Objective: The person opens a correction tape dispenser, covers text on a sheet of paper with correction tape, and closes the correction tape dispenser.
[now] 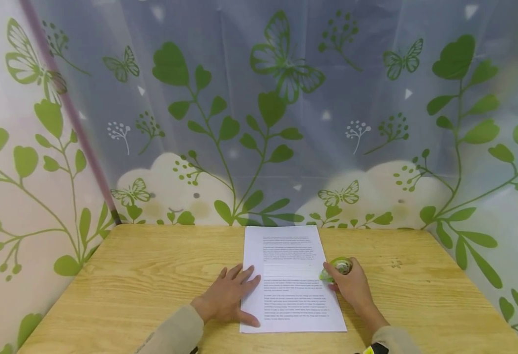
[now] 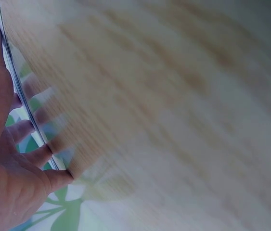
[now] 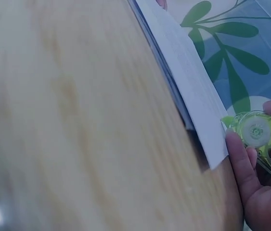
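A stack of printed paper sheets [image 1: 287, 305] lies on the wooden table, with several white strips across the text near its middle. My left hand [image 1: 229, 295] rests spread on the stack's left edge, thumb and fingertips on the top sheet. In the left wrist view that hand [image 2: 10, 159] is seen low along the paper's edge. My right hand [image 1: 351, 285] grips a clear green correction tape [image 1: 342, 266] at the stack's right edge. The right wrist view shows the correction tape [image 3: 256, 132] with its green tip at the paper's edge, held between thumb and fingers.
The pale wooden table [image 1: 152, 260] extends to both sides of the paper. Behind it hangs a curtain [image 1: 223, 147] printed with green leaves and butterflies. A small dark mark [image 1: 396, 263] shows on the table at the right.
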`<state>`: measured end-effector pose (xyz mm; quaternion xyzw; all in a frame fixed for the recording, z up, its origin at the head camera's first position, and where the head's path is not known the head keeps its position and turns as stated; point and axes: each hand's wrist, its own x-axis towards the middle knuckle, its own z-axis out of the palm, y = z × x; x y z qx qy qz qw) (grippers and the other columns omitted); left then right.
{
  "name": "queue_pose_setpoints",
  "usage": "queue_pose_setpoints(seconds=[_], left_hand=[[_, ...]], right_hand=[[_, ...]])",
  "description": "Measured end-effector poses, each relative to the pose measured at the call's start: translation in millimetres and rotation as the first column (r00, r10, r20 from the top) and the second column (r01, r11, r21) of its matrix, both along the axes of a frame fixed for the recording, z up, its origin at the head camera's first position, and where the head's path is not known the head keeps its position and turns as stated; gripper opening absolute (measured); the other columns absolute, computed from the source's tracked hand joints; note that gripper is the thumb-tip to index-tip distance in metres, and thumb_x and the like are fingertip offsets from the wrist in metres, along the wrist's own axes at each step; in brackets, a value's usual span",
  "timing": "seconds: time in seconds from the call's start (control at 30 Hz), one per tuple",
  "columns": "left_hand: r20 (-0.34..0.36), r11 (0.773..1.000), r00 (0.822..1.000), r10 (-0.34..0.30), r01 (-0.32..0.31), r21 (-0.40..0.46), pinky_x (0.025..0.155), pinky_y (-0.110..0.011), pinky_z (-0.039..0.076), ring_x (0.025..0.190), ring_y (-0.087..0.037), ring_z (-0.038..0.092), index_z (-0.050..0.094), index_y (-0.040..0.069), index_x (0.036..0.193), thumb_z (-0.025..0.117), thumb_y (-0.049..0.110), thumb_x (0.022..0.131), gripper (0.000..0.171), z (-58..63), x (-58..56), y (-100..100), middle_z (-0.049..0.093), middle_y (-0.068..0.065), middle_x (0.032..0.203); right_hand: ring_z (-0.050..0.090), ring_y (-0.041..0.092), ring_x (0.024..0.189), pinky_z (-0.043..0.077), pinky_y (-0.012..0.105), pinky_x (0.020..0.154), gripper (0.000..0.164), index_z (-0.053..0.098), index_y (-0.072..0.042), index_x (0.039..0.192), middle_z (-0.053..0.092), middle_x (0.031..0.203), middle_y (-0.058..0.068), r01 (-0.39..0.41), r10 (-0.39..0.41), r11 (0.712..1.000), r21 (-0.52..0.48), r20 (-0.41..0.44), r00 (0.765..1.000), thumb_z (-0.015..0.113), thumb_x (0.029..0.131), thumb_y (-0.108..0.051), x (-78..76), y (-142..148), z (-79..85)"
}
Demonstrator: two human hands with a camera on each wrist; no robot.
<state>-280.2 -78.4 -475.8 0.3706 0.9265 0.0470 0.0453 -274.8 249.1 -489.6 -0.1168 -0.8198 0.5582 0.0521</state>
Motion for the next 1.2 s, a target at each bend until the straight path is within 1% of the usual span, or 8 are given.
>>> queue_pose_setpoints(seconds=[0.17,0.27,0.47,0.67,0.8,0.9,1.03,1.2], left_hand=[[0.001,1.0,1.0,0.0,0.0,0.004,0.105,-0.062,0.021,0.139,-0.04,0.021,0.034,0.014,0.149,0.053,0.08,0.071,0.104,-0.1,-0.3,-0.6,0.025,-0.013,0.154],[0.006,1.0,1.0,-0.001,0.001,0.007,0.105,-0.062,0.021,0.139,-0.041,0.021,0.034,0.014,0.149,0.053,0.08,0.071,0.104,-0.7,-0.6,-0.5,0.025,-0.013,0.154],[0.007,1.0,1.0,-0.002,0.002,0.004,0.105,-0.063,0.021,0.138,-0.041,0.021,0.034,0.015,0.149,0.053,0.081,0.07,0.105,-2.2,-1.0,-0.6,0.025,-0.013,0.154],[0.01,1.0,1.0,-0.008,0.008,0.003,0.104,-0.063,0.021,0.139,-0.041,0.021,0.033,0.015,0.15,0.051,0.081,0.071,0.105,-2.0,-2.0,-1.5,0.024,-0.013,0.155],[0.002,1.0,1.0,-0.011,0.011,0.004,0.104,-0.063,0.021,0.138,-0.041,0.021,0.034,0.014,0.15,0.051,0.081,0.071,0.105,-1.3,-2.9,-1.5,0.025,-0.013,0.155],[0.005,1.0,1.0,-0.013,0.013,0.004,0.104,-0.063,0.021,0.138,-0.041,0.021,0.033,0.014,0.15,0.051,0.081,0.072,0.104,-1.4,-3.2,-1.0,0.024,-0.013,0.155],[0.017,1.0,1.0,-0.008,0.008,0.003,0.105,-0.063,0.021,0.139,-0.041,0.02,0.033,0.015,0.15,0.051,0.081,0.071,0.105,-1.8,-2.5,-0.9,0.024,-0.013,0.155],[0.009,1.0,1.0,-0.006,0.005,0.006,0.105,-0.062,0.021,0.139,-0.041,0.021,0.034,0.014,0.15,0.054,0.08,0.071,0.104,-1.3,-1.6,-1.2,0.024,-0.013,0.155]], right_hand=[[0.063,0.021,0.085,0.055,0.027,0.066,0.069,0.039,0.004,0.123,0.053,0.108,0.021,-0.004,0.003,1.0,-0.019,-0.011,1.0,0.07,0.085,-0.045,-1.3,-0.2,-1.7],[0.063,0.021,0.086,0.055,0.027,0.066,0.07,0.039,0.004,0.123,0.054,0.108,0.021,-0.007,0.007,1.0,-0.017,-0.012,1.0,0.07,0.084,-0.046,-1.6,-0.2,-2.8],[0.065,0.019,0.075,0.055,0.027,0.063,0.071,0.037,0.004,0.124,0.054,0.106,0.021,-0.03,0.031,0.999,0.04,-0.019,0.999,0.072,0.084,-0.043,-1.7,-1.4,-1.7],[0.063,0.018,0.06,0.053,0.027,0.056,0.057,0.038,0.001,0.116,0.058,0.097,0.018,-0.041,0.045,0.993,0.108,-0.043,0.998,0.072,0.086,-0.033,-1.2,-4.2,3.8],[0.062,0.018,0.056,0.053,0.028,0.054,0.053,0.038,0.0,0.113,0.058,0.095,0.017,-0.048,0.055,0.991,0.122,-0.061,0.997,0.072,0.087,-0.031,-0.8,-5.3,6.4],[0.063,0.019,0.058,0.053,0.028,0.055,0.051,0.037,0.001,0.113,0.059,0.096,0.018,-0.043,0.05,0.994,0.104,-0.069,0.996,0.072,0.087,-0.027,0.3,-4.4,5.7],[0.065,0.019,0.066,0.055,0.028,0.057,0.05,0.037,0.001,0.113,0.059,0.097,0.018,-0.038,0.043,0.997,0.063,-0.074,0.996,0.072,0.087,-0.023,0.9,-1.8,2.3],[0.065,0.02,0.072,0.055,0.028,0.06,0.051,0.037,0.001,0.114,0.059,0.098,0.018,-0.035,0.038,0.999,0.036,-0.083,0.996,0.072,0.087,-0.024,0.6,0.4,-0.9]])
